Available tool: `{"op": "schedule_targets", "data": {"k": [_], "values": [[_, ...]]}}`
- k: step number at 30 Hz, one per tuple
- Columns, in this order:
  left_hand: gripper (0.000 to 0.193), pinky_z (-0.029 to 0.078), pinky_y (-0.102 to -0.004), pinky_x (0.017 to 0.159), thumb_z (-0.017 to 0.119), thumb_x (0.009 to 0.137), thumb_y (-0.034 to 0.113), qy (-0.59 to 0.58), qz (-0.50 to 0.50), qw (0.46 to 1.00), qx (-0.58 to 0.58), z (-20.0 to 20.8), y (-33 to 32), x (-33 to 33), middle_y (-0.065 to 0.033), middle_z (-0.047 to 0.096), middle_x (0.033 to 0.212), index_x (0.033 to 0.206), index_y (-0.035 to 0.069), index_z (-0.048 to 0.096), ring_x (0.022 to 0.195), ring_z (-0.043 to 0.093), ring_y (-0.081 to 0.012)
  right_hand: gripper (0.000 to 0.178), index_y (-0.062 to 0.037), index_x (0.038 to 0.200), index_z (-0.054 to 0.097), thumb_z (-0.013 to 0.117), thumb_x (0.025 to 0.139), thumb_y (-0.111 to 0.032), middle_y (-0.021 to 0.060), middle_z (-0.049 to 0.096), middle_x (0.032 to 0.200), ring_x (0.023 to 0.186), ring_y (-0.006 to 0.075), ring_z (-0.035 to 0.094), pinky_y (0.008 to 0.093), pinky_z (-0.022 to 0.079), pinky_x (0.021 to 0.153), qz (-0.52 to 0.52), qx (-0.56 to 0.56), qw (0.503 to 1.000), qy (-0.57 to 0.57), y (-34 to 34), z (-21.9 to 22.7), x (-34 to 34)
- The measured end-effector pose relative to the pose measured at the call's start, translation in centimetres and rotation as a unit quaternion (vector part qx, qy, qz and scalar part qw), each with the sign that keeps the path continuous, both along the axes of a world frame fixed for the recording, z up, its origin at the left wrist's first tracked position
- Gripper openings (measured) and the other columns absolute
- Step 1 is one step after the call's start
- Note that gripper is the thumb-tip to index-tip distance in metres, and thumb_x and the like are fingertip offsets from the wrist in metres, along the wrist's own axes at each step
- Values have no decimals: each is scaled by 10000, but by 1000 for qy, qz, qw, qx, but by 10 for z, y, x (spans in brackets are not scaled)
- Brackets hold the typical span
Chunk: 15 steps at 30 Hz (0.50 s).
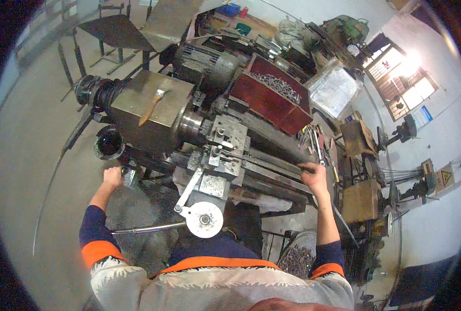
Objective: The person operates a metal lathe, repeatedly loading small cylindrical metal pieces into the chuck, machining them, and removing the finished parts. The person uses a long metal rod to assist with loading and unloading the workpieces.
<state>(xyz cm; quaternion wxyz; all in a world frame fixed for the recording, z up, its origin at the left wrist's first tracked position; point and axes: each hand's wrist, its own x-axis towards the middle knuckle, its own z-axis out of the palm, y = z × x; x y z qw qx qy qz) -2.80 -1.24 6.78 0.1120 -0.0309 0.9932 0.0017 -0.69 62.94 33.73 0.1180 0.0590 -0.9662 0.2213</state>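
Head view, left hand point(114, 177), right hand point(314, 175), both curled at lathe point(230, 130) (grip unclear)

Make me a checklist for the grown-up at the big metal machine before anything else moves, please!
1. Left hand away from the shiny spindle: ok, it is beside a grey metal part.
2. Right hand away from the spindle: ok, it is near the rails.
3. Sleeves away from the spindle: ok, the forearms are bare.
4. Brush off the machine: not ok, it lies on top.
5. Spindle stopped: cannot tell from one still picture.
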Motion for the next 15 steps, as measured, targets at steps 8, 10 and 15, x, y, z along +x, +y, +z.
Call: {"op": "schedule_targets", "data": {"k": [8, 10, 15], "values": [[277, 492, -411, 724, 592, 764, 186, 24, 9, 998, -49, 18, -16, 21, -117, 638, 912, 1040, 161, 590, 880, 613, -286, 420, -15, 834, 603, 597, 436, -151, 101, 572, 765, 581, 227, 520, 344, 442, 488, 379, 149, 892, 199, -118, 154, 70], [317, 488, -414, 734, 600, 767, 217, 35, 38, 999, -12, 30, -15, 26, -125, 636, 921, 1081, 172, 581, 886, 607, -300, 412, -17, 832, 603, 601, 441, -147, 99, 567, 752, 578, 229, 521, 347, 437, 486, 426, 168, 869, 189, -134, 171, 96], [335, 486, -393, 746, 622, 758, 266, -13, 110, 993, 42, 60, -25, 60, -130, 651, 887, 1073, 156, 599, 856, 617, -288, 391, -24, 826, 603, 610, 452, -137, 94, 555, 719, 569, 234, 523, 353, 425, 480, 522, 167, 828, 122, -155, 156, 137]]}}
